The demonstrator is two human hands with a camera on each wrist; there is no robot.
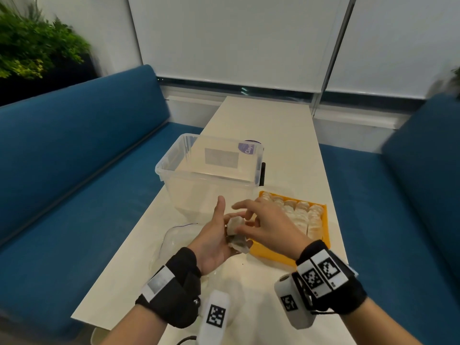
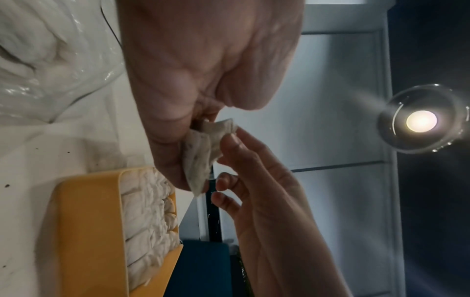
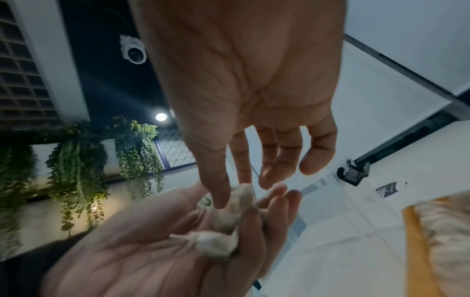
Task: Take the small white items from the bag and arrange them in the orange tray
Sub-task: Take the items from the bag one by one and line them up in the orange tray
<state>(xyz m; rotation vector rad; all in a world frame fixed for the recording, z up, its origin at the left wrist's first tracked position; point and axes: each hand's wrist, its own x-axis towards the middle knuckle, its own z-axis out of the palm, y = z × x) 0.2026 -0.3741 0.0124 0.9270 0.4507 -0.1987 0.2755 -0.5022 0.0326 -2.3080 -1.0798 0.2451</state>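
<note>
My left hand [image 1: 216, 241] lies palm up over the table, its fingers curled round two small white items. The upper white item [image 1: 235, 224] is pinched between the thumb and forefinger of my right hand [image 1: 261, 226]. The lower white item [image 1: 238, 243] rests against the left fingers. In the right wrist view the upper item [image 3: 239, 203] and lower item [image 3: 213, 243] sit in the cupped left hand [image 3: 127, 261]. The orange tray [image 1: 268, 255] lies just right of both hands, with rows of white items [image 1: 301, 215] in it. The clear plastic bag [image 1: 171, 240] lies crumpled under my left wrist.
A clear plastic box [image 1: 209, 175] stands open right behind the hands. The narrow white table [image 1: 273, 125] runs away from me between two blue benches [image 1: 74, 158]. The tray's near end [image 2: 89, 221] shows bare orange.
</note>
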